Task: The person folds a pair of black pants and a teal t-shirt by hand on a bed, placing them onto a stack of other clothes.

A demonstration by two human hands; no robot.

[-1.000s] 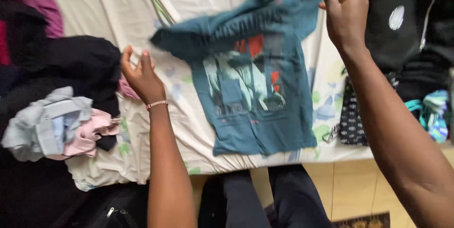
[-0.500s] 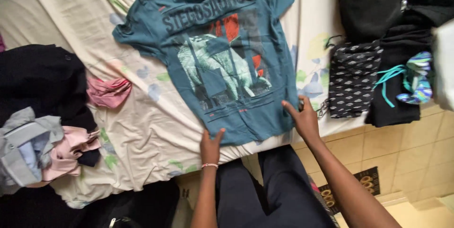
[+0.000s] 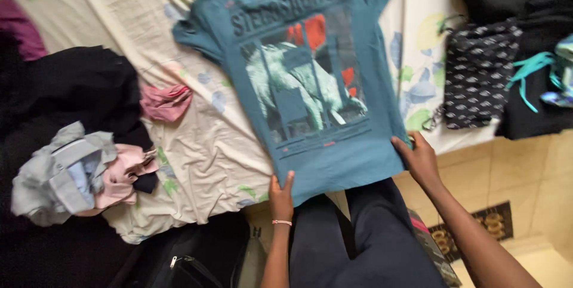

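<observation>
Head view: teal T-shirt [image 3: 310,85] between hands

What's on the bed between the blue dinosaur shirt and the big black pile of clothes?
In the head view, a small crumpled pink cloth lies on the flowered bedsheet, between the teal shirt and the black pile.
</observation>
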